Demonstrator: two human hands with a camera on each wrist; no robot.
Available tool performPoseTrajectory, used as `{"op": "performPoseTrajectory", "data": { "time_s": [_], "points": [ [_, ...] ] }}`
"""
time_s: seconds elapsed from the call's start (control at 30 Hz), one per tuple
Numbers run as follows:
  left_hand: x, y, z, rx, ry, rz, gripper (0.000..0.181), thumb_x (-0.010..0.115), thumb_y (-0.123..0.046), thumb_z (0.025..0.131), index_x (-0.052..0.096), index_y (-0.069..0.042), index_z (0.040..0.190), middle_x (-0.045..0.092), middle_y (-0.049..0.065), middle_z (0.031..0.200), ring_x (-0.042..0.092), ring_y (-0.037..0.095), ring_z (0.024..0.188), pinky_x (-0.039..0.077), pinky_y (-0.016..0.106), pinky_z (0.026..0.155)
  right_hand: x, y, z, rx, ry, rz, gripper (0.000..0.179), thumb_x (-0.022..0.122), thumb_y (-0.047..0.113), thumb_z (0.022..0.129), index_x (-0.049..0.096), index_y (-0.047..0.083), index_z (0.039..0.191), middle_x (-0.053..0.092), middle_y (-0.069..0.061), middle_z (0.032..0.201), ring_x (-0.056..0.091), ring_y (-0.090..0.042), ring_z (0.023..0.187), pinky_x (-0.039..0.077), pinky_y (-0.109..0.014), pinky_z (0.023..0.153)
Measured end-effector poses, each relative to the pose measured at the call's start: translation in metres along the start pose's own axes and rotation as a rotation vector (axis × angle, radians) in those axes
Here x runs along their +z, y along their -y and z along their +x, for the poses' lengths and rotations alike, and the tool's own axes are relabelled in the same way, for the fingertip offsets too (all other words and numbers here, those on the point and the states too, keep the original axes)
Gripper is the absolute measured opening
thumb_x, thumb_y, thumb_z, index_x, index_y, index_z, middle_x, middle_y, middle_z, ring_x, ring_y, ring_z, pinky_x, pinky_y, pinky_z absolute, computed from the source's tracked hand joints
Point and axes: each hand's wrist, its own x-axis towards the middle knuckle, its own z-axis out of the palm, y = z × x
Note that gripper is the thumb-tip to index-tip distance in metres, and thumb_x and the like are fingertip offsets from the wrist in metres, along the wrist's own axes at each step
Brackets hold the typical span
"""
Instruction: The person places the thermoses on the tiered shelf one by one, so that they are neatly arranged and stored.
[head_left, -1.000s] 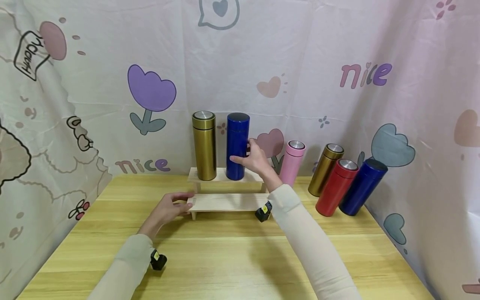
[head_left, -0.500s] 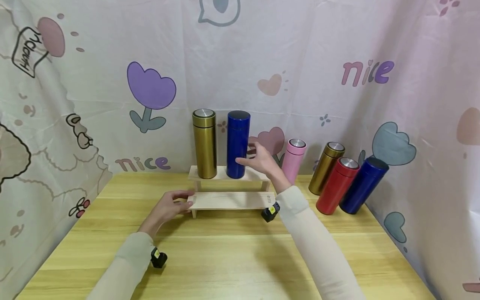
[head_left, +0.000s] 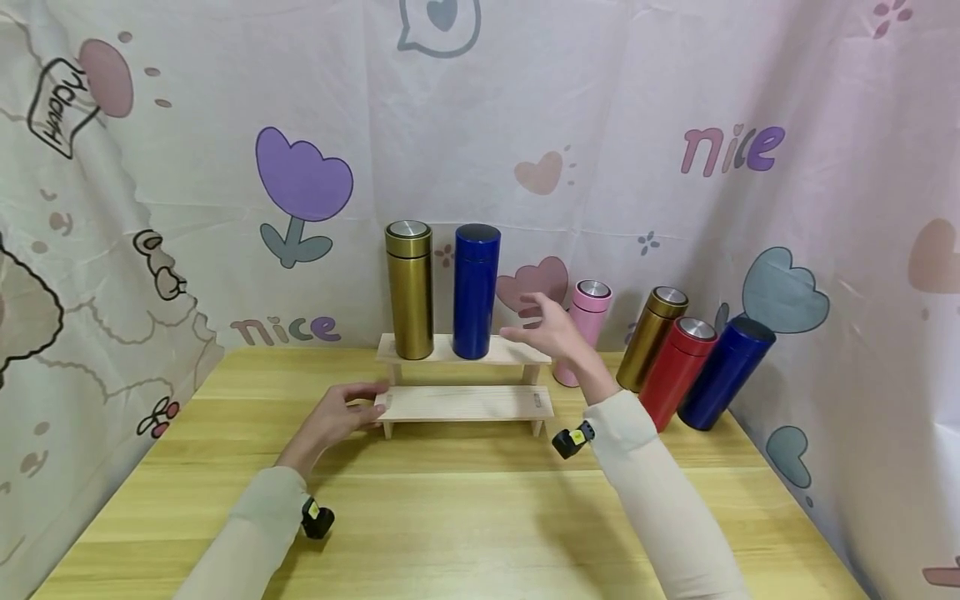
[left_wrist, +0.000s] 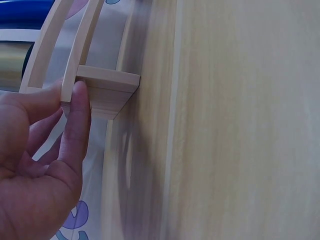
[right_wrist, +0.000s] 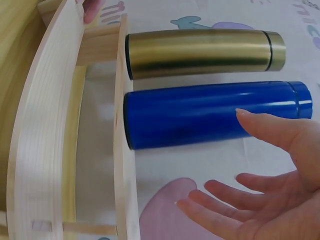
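A two-tier wooden display stand (head_left: 465,403) stands on the table. On its upper tier a gold thermos (head_left: 410,304) and a blue thermos (head_left: 475,292) stand upright, side by side and apart. My left hand (head_left: 336,418) pinches the left end of the lower board; in the left wrist view, the thumb and a finger (left_wrist: 76,125) lie on opposite faces of it. To the right of the blue thermos, my right hand (head_left: 555,331) is spread and holds nothing. The right wrist view shows a gap between its fingers (right_wrist: 215,212) and the blue thermos.
Behind my right hand a pink thermos (head_left: 591,312) stands on the table, partly covered. Farther right are another gold thermos (head_left: 652,337), a red thermos (head_left: 673,375) and another blue thermos (head_left: 726,375), close together. A printed curtain (head_left: 435,125) hangs behind the table (head_left: 450,525).
My right hand has let go of the blue thermos on the upper tier and moved off to the right. That thermos stays in place, and my left hand keeps its grip on the stand.
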Motion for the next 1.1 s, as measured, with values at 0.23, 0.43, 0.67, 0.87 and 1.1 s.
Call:
{"op": "performPoseTrajectory", "data": {
  "time_s": [0.23,0.43,0.67,0.87,1.1],
  "points": [
    [0.0,0.0,-0.001,-0.014,-0.012,0.0,0.047,0.068,-0.007,0.099,0.057,0.003,0.144,0.056,0.028,0.138,0.069,0.014,0.093,0.065,0.036,0.088,-0.014,-0.01,-0.015,0.01,0.006,0.029,0.074,0.076,0.02,0.093,0.039,0.002,0.154,0.054,-0.028,0.148,0.053,-0.044,0.139,0.051,-0.055,0.112],
    [0.001,0.001,-0.001,-0.019,-0.014,-0.012,0.047,0.069,-0.006,0.098,0.058,0.004,0.142,0.056,0.029,0.136,0.068,0.014,0.089,0.065,0.035,0.087,-0.029,-0.023,-0.027,0.045,-0.01,0.078,0.074,0.076,0.022,0.094,0.038,0.004,0.155,0.053,-0.026,0.149,0.047,-0.044,0.143,0.048,-0.056,0.115],
    [0.0,0.001,0.001,-0.003,-0.011,-0.002,0.047,0.069,-0.008,0.098,0.057,0.003,0.143,0.056,0.028,0.137,0.068,0.014,0.092,0.065,0.034,0.087,-0.049,-0.036,-0.042,0.071,-0.036,0.077,0.078,0.075,0.025,0.095,0.034,0.004,0.158,0.05,-0.027,0.152,0.048,-0.044,0.142,0.048,-0.057,0.115],
    [0.0,0.001,0.001,0.006,-0.003,-0.003,0.048,0.069,-0.008,0.098,0.057,0.004,0.143,0.056,0.028,0.136,0.068,0.012,0.091,0.065,0.032,0.085,-0.063,-0.043,-0.057,0.099,-0.037,0.042,0.08,0.072,0.029,0.097,0.03,0.004,0.16,0.048,-0.027,0.155,0.049,-0.043,0.143,0.05,-0.057,0.112],
    [0.001,0.0,0.0,0.022,0.004,-0.011,0.048,0.069,-0.008,0.098,0.056,0.006,0.142,0.056,0.03,0.136,0.068,0.012,0.09,0.065,0.033,0.085,-0.077,-0.053,-0.073,0.144,-0.039,-0.016,0.082,0.071,0.034,0.098,0.028,0.007,0.161,0.046,-0.026,0.157,0.048,-0.043,0.143,0.05,-0.058,0.112]
  ]
}}
